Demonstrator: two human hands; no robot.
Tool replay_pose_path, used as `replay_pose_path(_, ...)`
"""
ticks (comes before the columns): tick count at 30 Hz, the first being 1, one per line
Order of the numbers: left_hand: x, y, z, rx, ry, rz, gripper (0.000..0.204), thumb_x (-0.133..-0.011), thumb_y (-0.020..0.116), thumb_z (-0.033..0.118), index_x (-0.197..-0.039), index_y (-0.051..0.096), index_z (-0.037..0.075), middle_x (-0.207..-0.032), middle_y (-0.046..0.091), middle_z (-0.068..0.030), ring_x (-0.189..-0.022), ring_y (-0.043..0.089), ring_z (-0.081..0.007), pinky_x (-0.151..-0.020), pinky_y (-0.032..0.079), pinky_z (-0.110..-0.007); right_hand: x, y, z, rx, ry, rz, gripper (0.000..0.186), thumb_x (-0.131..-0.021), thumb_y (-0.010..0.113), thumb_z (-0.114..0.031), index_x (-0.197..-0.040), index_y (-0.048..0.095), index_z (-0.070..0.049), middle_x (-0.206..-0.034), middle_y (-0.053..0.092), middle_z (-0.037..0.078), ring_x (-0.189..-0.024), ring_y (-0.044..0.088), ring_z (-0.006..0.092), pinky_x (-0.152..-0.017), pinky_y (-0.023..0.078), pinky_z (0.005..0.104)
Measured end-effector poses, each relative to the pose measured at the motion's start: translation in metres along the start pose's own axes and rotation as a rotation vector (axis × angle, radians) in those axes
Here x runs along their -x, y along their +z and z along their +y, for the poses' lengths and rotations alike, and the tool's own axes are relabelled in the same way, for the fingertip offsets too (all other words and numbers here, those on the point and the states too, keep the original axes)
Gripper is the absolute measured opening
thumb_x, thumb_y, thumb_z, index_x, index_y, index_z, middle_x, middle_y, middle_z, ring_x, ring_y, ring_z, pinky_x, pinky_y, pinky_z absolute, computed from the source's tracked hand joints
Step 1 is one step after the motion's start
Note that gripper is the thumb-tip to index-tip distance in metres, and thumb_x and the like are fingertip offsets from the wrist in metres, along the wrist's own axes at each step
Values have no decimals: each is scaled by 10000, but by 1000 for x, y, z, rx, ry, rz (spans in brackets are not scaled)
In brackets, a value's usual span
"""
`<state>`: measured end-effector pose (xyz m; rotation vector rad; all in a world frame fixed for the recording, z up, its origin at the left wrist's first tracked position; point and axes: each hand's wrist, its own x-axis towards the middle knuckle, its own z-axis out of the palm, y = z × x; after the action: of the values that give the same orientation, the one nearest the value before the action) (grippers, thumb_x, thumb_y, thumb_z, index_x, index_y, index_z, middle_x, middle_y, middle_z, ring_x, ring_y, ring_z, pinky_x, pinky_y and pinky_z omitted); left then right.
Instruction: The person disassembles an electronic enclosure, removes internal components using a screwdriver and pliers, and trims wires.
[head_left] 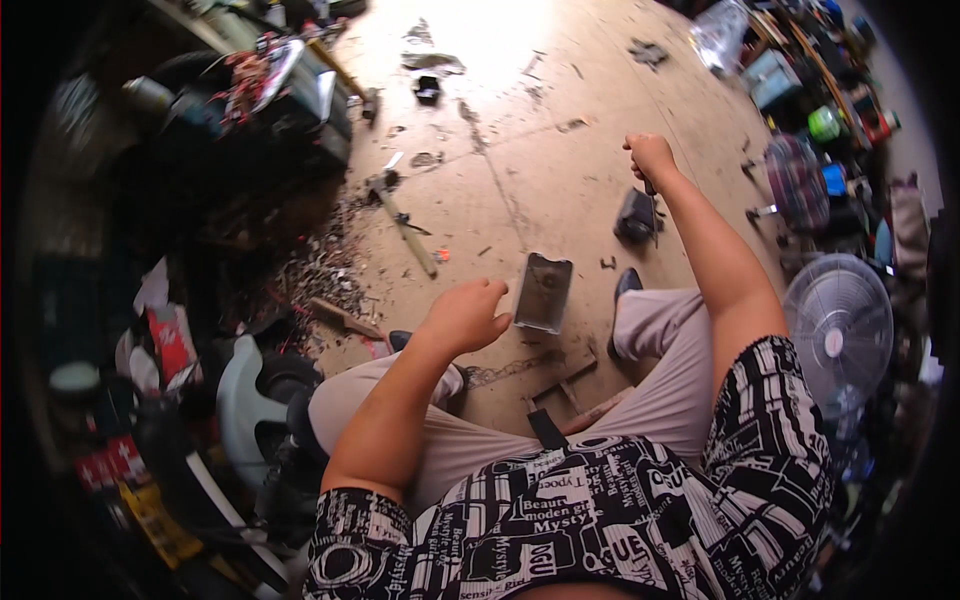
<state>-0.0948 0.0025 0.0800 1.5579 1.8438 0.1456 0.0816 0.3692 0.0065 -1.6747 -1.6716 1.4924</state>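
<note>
My right hand [650, 158] is raised at the upper right, closed around the dark handle of a tool [649, 188] whose thin shaft points down past a black boxy object [632, 218] on the floor. My left hand [470, 312] hovers just left of an open, rectangular metal container [543, 295], fingers loosely curved and apart, with nothing visible in them. The container sits between my feet, its inside grey and stained.
Cluttered machinery [300, 110] and scraps [330, 255] line the left. A long bar tool [405, 225] lies on the tan floor [540, 160]. A wooden piece [345, 320] is near my left foot. A fan [834, 330], plaid seat [795, 185] and assorted items crowd the right.
</note>
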Motion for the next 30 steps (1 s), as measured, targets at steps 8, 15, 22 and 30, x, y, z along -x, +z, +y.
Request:
replay_pose_path(8, -23, 1, 38, -78, 36, -139, 415, -853, 658, 274, -1200, 543, 77, -1019, 610, -185, -972, 596, -373, -836, 493, -446, -48, -63, 164, 437, 371, 401, 263, -802, 632, -271, -806, 652, -9, -633, 620, 112, -484, 582, 215, -469, 476, 370)
replay_pose_path(15, -37, 15, 25, -30, -86, -151, 415, -872, 633, 318, -1201, 554, 78, -1072, 626, -172, -995, 609, -364, -838, 502, -442, -30, -28, 158, 945, 343, -271, 535, -764, 676, -550, -959, 698, -52, -813, 689, 142, -629, 664, 260, -566, 528, 387)
replay_pose_path(22, -68, 65, -2, 126, -396, -137, 603, -881, 614, 470, -1176, 587, -54, -1084, 667, -220, -1015, 646, -324, -880, 500, -409, -10, -14, 108, 1132, 321, -246, 511, -801, 680, -415, -1202, 651, -100, -1276, 618, 118, -1169, 592, 298, -927, 496, 435)
replay_pose_path(30, -89, 107, -16, 105, -290, -49, 383, -893, 546, 335, -941, 684, -19, -876, 673, -251, -867, 654, -403, -793, 517, -471, 20, -18, 39, 520, 125, -294, 449, -814, 698, -435, -749, 616, 2, -535, 537, 101, -415, 503, 209, -410, 417, 398)
